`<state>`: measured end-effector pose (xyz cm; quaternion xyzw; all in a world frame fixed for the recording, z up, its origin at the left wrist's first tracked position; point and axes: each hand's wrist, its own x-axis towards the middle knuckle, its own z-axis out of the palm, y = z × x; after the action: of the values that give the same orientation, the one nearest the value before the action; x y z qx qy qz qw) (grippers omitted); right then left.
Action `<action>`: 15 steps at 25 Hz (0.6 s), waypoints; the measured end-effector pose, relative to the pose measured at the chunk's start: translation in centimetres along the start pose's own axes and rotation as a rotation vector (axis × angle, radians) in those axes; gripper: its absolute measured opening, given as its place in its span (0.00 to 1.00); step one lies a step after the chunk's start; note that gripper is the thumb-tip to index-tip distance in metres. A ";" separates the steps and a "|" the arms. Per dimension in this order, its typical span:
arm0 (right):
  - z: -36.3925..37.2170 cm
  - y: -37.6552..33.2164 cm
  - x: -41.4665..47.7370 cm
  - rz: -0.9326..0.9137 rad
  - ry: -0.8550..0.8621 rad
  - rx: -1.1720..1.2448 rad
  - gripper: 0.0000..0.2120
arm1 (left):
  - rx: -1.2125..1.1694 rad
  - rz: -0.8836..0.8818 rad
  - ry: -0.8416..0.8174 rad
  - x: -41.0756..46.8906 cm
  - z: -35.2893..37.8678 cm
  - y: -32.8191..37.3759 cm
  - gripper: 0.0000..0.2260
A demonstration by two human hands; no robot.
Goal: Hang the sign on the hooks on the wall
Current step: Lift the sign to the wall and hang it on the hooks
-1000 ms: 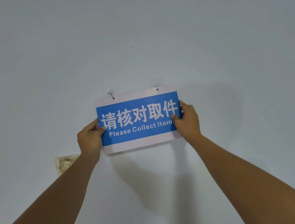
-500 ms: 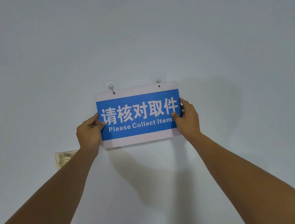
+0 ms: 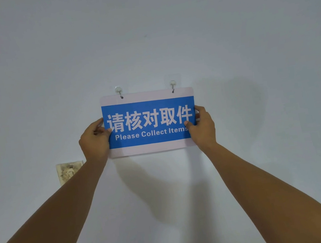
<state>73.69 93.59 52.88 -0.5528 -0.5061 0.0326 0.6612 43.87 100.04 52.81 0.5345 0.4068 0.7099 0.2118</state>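
Against the wall (image 3: 245, 27), left hand (image 3: 94, 143) and right hand (image 3: 203, 128) outstretched, gripping sign (image 3: 150, 120) ends

A plain pale grey-white wall (image 3: 245, 27) fills the whole view, smoothly painted and evenly lit, dimmer toward the upper corners. Low on its left side sits a stained, yellowed wall plate (image 3: 69, 172). Soft shadows fall on the wall, right of the plate.
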 end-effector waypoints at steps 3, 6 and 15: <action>0.1 0.3 -0.1 0.002 -0.001 0.007 0.25 | 0.020 0.009 0.013 -0.5 0.1 -0.4 0.16; 0.4 0.7 -0.3 -0.008 0.015 -0.038 0.26 | 0.039 0.017 0.025 -0.6 0.2 -0.4 0.17; 0.0 1.0 -0.7 -0.009 0.033 -0.317 0.21 | 0.181 0.029 0.027 -0.7 0.2 -0.1 0.15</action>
<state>73.93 93.54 51.65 -0.6483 -0.4966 -0.0598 0.5740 44.24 99.66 52.31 0.5477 0.4643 0.6803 0.1471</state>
